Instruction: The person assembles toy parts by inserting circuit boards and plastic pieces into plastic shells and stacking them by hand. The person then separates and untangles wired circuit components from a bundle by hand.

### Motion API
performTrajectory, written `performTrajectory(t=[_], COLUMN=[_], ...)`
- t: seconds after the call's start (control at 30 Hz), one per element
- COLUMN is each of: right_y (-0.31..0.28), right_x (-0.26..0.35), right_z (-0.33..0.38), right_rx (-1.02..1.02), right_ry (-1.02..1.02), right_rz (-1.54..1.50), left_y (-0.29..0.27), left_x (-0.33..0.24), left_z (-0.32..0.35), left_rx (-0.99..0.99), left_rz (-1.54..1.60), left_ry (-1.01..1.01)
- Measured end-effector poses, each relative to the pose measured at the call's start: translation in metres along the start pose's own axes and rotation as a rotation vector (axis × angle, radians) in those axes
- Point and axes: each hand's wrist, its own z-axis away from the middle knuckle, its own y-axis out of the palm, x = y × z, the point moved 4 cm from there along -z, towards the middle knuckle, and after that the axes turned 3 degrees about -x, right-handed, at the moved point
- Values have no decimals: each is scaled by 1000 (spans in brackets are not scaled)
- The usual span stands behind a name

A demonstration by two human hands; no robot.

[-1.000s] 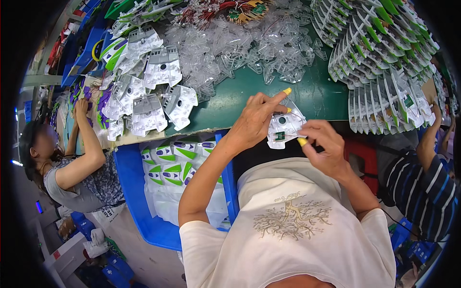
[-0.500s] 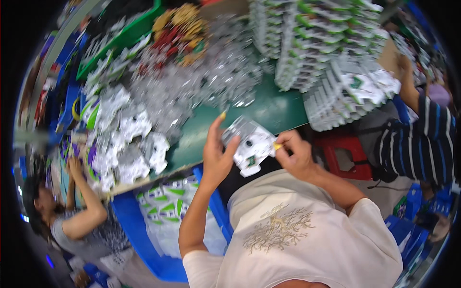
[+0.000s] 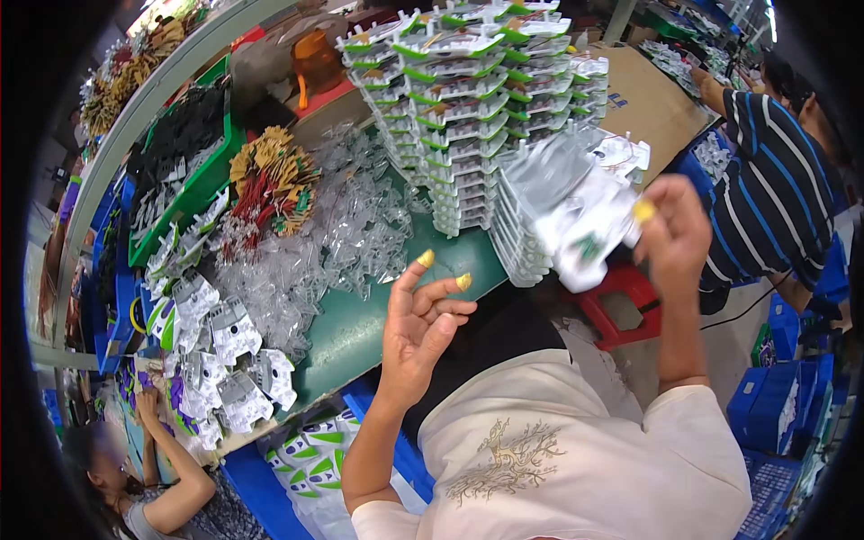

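Note:
My right hand (image 3: 675, 236) pinches the edge of a white plastic housing (image 3: 589, 229) that has a grey upper part and a small green circuit board; motion smears it. The piece is at the front end of a leaning row of similar housings (image 3: 520, 236), and whether it touches them I cannot tell. My left hand (image 3: 416, 335) is raised over the table's near edge, holding nothing, fingers apart. Yellow covers sit on some fingertips of both hands. Nearest to the left hand is a heap of clear plastic parts (image 3: 360, 238) on the green tabletop (image 3: 382, 319).
Tall stacks of green-edged housings (image 3: 459, 126) stand at the back. Loose white housings (image 3: 238, 328) lie at left, near wired yellow parts (image 3: 270, 175) and a green bin (image 3: 180, 184). A blue bin (image 3: 261, 486) is below the table, a red stool (image 3: 621, 310) at right. Co-workers sit on both sides.
My right hand has carried the housing rightward and away from me, up to the leaning row. The left hand has let go of it and spread its fingers. The view has shifted.

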Motion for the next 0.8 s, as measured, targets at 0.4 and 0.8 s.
performTrajectory(t=[0.4, 0.8], right_y=[-52, 149], right_x=[-75, 38], right_z=[-99, 64], right_rx=[42, 518], right_ry=[147, -614], right_rz=[128, 10], left_y=[-26, -54], left_x=[41, 57], left_z=[31, 53], left_rx=[-82, -117], left_rz=[-103, -206], left_ry=[-209, -173])
